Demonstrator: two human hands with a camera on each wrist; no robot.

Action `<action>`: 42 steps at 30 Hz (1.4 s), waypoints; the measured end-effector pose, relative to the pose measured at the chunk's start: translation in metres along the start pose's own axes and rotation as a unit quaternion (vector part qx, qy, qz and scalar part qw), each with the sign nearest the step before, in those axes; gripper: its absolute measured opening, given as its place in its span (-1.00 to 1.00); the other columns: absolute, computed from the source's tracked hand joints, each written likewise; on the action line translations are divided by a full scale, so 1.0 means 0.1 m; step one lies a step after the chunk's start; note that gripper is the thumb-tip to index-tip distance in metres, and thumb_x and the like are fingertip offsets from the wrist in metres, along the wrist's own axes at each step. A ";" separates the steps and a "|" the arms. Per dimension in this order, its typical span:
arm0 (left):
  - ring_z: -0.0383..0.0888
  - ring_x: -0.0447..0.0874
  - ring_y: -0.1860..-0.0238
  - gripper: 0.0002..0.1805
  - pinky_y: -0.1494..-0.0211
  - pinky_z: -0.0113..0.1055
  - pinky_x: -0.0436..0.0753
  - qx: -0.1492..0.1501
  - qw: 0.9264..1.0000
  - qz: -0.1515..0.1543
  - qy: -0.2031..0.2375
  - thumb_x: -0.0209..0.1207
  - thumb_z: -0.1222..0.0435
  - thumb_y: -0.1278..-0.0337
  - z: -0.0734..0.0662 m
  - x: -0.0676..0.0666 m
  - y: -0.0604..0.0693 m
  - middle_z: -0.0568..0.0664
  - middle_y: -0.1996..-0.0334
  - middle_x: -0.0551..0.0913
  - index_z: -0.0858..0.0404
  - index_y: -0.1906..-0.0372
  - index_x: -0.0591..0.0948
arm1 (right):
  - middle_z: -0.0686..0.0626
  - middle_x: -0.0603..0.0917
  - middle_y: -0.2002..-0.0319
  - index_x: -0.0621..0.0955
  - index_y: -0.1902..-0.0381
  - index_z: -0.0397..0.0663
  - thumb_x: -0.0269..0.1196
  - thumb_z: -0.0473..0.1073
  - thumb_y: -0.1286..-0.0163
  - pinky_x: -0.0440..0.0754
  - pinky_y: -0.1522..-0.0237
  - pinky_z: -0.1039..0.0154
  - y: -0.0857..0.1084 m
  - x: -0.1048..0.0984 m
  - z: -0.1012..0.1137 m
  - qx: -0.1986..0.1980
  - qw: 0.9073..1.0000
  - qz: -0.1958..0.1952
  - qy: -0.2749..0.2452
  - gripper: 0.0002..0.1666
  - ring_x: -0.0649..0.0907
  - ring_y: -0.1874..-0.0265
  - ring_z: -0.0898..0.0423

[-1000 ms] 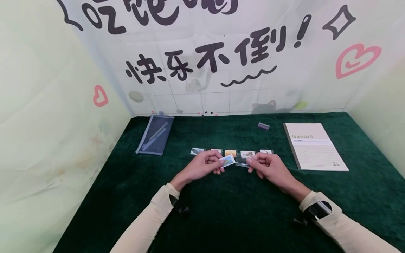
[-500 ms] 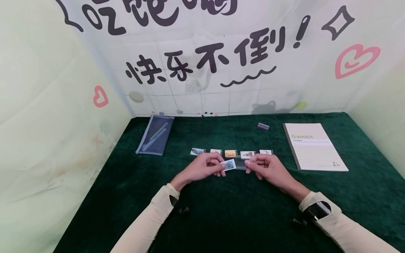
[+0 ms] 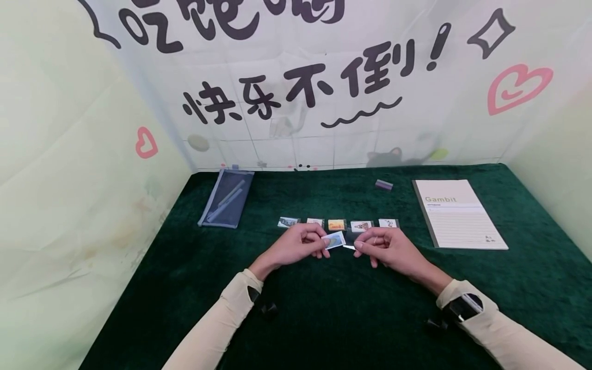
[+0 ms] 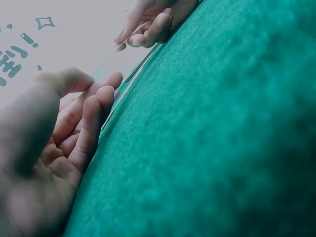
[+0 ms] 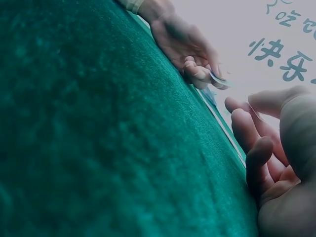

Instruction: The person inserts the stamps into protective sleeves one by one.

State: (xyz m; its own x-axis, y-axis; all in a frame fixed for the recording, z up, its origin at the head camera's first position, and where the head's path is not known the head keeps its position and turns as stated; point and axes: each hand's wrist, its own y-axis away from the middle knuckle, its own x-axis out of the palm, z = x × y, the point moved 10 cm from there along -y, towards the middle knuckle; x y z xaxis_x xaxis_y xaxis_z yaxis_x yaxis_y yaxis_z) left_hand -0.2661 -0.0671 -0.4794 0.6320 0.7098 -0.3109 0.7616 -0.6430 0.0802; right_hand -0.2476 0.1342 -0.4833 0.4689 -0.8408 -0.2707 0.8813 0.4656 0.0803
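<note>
In the head view my left hand (image 3: pixel 302 241) pinches a small blue postage stamp (image 3: pixel 335 240) with a white border between thumb and fingers. My right hand (image 3: pixel 386 247) pinches a small clear plastic sleeve (image 3: pixel 350 247), which shows as a thin bright edge beside the stamp. The two are very close; whether they touch I cannot tell. Behind the hands lies a row of several stamps in dark-edged sleeves, among them an orange stamp (image 3: pixel 337 224) and a white one with a brown picture (image 3: pixel 361 226). In the right wrist view the stamp (image 5: pixel 219 80) appears edge-on.
A blue zip pouch (image 3: pixel 226 198) with pen-like sticks inside lies at the back left. A white notebook (image 3: pixel 462 216) is on the right. Near the back edge sits a small purple block (image 3: pixel 384 184). Dark green cloth (image 3: pixel 351 318) covers the table.
Over the last second the stamp in my left hand has dipped slightly. My right hand has come a little left and tilted the sleeve, so its flat face is now mostly seen edge-on.
</note>
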 end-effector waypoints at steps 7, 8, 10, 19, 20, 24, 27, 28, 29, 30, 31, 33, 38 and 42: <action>-0.03 0.84 0.18 -0.75 0.01 -0.20 0.81 0.002 1.000 -0.009 0.003 0.24 0.04 -0.59 0.00 0.00 -0.01 -0.03 0.19 0.89 0.07 -0.09 0.70 | -0.05 0.89 0.14 0.74 -0.08 0.00 0.32 0.09 -0.61 0.71 0.29 0.19 0.00 0.02 0.02 -0.001 1.000 0.004 0.021 -0.67 0.74 0.46 -0.05; -0.03 0.84 0.18 -0.76 0.01 -0.21 0.81 0.003 1.000 -0.010 0.002 0.24 0.04 -0.59 0.00 0.00 -0.01 -0.03 0.18 0.89 0.07 -0.09 0.70 | -0.05 0.89 0.14 0.74 -0.09 -0.01 0.31 0.08 -0.62 0.72 0.29 0.20 0.01 0.02 0.02 -0.003 1.000 0.005 0.020 -0.67 0.74 0.45 -0.05; -0.03 0.84 0.18 -0.77 0.04 -0.20 0.81 0.007 1.000 -0.012 -0.001 0.24 0.05 -0.59 -0.01 0.01 -0.01 -0.03 0.18 0.88 0.05 -0.09 0.71 | -0.04 0.89 0.12 0.74 -0.10 -0.03 0.31 0.06 -0.62 0.72 0.30 0.20 0.01 0.03 0.03 -0.008 1.000 0.007 0.017 -0.67 0.74 0.45 -0.05; -0.02 0.85 0.21 -0.78 0.10 -0.20 0.80 0.012 0.999 -0.028 -0.012 0.24 0.01 -0.59 -0.04 0.03 -0.02 -0.07 0.12 0.87 0.03 -0.04 0.71 | -0.09 0.87 0.09 0.67 -0.21 0.01 0.28 0.03 -0.65 0.72 0.38 0.20 0.01 0.04 0.07 -0.023 1.000 0.018 0.005 -0.67 0.74 0.45 -0.05; -0.02 0.85 0.21 -0.78 0.09 -0.20 0.80 0.009 0.999 -0.030 -0.008 0.25 0.02 -0.58 -0.03 0.03 -0.02 -0.06 0.13 0.88 0.04 -0.05 0.71 | -0.09 0.87 0.10 0.68 -0.20 0.02 0.26 0.04 -0.66 0.69 0.42 0.22 0.01 0.03 0.06 -0.020 1.000 0.016 0.007 -0.67 0.73 0.46 -0.05; -0.01 0.85 0.20 -0.77 0.07 -0.19 0.81 -0.005 0.999 -0.036 0.005 0.25 0.04 -0.58 0.00 0.01 -0.02 -0.05 0.14 0.89 0.06 -0.09 0.68 | -0.06 0.87 0.15 0.69 -0.17 0.04 0.23 0.13 -0.68 0.59 0.55 0.25 0.01 0.01 0.04 -0.006 1.000 0.002 0.027 -0.63 0.71 0.49 -0.04; -0.02 0.85 0.20 -0.76 0.07 -0.21 0.81 -0.017 0.999 -0.044 0.014 0.25 0.05 -0.59 0.03 -0.01 -0.02 -0.05 0.15 0.90 0.08 -0.11 0.64 | -0.06 0.88 0.18 0.70 -0.16 0.02 0.24 0.16 -0.67 0.59 0.55 0.25 0.01 -0.01 0.03 0.003 0.999 -0.010 0.031 -0.60 0.70 0.51 -0.05; -0.02 0.86 0.20 -0.75 0.07 -0.22 0.81 -0.020 0.999 -0.045 0.016 0.25 0.05 -0.59 0.04 -0.02 -0.02 -0.04 0.15 0.90 0.08 -0.11 0.63 | -0.06 0.88 0.18 0.70 -0.16 0.02 0.24 0.16 -0.66 0.60 0.54 0.25 0.01 -0.01 0.02 0.006 0.999 -0.013 0.029 -0.60 0.70 0.51 -0.05; -0.02 0.86 0.20 -0.75 0.07 -0.22 0.80 -0.022 0.999 -0.046 0.018 0.25 0.05 -0.59 0.04 -0.02 -0.02 -0.04 0.15 0.90 0.08 -0.11 0.62 | -0.07 0.88 0.18 0.70 -0.16 0.01 0.24 0.16 -0.66 0.60 0.53 0.25 0.01 -0.02 0.03 0.007 1.000 -0.014 0.026 -0.59 0.70 0.51 -0.05; -0.02 0.86 0.20 -0.75 0.07 -0.23 0.80 -0.022 0.999 -0.045 0.019 0.25 0.06 -0.59 0.04 -0.02 -0.01 -0.04 0.15 0.90 0.09 -0.11 0.61 | -0.08 0.88 0.18 0.70 -0.16 0.01 0.24 0.17 -0.66 0.61 0.52 0.25 0.01 -0.02 0.02 0.009 1.000 -0.014 0.024 -0.59 0.70 0.51 -0.05; -0.02 0.86 0.20 -0.75 0.08 -0.23 0.80 -0.022 0.999 -0.044 0.020 0.24 0.05 -0.60 0.04 -0.02 -0.01 -0.03 0.15 0.90 0.09 -0.11 0.61 | -0.09 0.88 0.18 0.70 -0.17 0.01 0.24 0.17 -0.66 0.62 0.51 0.26 0.01 -0.02 0.02 0.011 1.000 -0.015 0.021 -0.58 0.70 0.50 -0.04; -0.02 0.85 0.20 -0.75 0.08 -0.24 0.79 -0.019 0.999 -0.040 0.019 0.24 0.05 -0.60 0.03 -0.01 -0.01 -0.03 0.14 0.90 0.10 -0.12 0.61 | -0.09 0.88 0.17 0.70 -0.17 0.02 0.24 0.17 -0.66 0.63 0.49 0.26 0.01 -0.01 0.02 0.011 1.000 -0.013 0.022 -0.59 0.71 0.49 -0.03; -0.02 0.85 0.19 -0.74 0.06 -0.24 0.79 -0.013 0.999 -0.033 0.016 0.22 0.04 -0.61 0.01 0.00 -0.01 -0.04 0.13 0.91 0.09 -0.13 0.60 | -0.10 0.87 0.16 0.69 -0.18 0.01 0.23 0.16 -0.67 0.66 0.47 0.24 0.01 -0.02 0.03 0.006 1.000 -0.013 0.028 -0.59 0.73 0.47 -0.03; -0.03 0.84 0.20 -0.74 0.07 -0.25 0.77 -0.012 0.999 -0.028 0.025 0.21 0.05 -0.62 0.01 -0.01 -0.01 -0.03 0.12 0.90 0.08 -0.15 0.59 | -0.09 0.88 0.14 0.67 -0.17 -0.01 0.23 0.16 -0.67 0.68 0.46 0.23 0.00 -0.03 0.01 0.008 1.000 -0.016 0.024 -0.58 0.74 0.47 -0.03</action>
State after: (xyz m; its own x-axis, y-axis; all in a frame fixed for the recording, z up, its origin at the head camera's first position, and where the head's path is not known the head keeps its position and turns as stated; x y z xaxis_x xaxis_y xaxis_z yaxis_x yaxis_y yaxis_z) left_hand -0.2675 -0.0678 -0.4805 0.5935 0.7592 -0.2671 0.7994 -0.5946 0.0864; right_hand -0.2489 0.1360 -0.4814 0.4383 -0.8402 -0.3193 0.8964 0.4350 0.0858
